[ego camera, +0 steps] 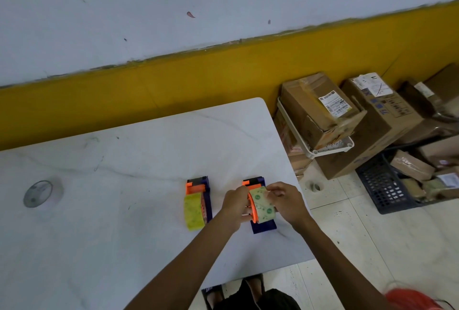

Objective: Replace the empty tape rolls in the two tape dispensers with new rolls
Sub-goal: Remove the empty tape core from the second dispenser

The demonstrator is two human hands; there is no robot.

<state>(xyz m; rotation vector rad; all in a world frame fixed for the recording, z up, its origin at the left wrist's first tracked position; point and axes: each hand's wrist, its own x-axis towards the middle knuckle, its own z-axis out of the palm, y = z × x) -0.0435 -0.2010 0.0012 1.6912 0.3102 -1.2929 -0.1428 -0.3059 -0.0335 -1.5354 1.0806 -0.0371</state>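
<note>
Two blue-and-orange tape dispensers stand side by side on the white table (124,185). The left dispenser (202,189) carries a yellowish printed tape roll (193,211) and nobody touches it. The right dispenser (260,225) holds a similar roll (263,206) with green marks. My left hand (234,206) grips the right dispenser's orange side on the left. My right hand (285,200) pinches the tape at the top of that roll. Part of the right dispenser is hidden behind both hands.
A round clear tape roll (41,194) lies at the table's left. Right of the table stand cardboard boxes (320,108), a white rack (330,152) and a dark crate (382,185). Another roll (314,185) lies on the floor. The table edge runs close to my right hand.
</note>
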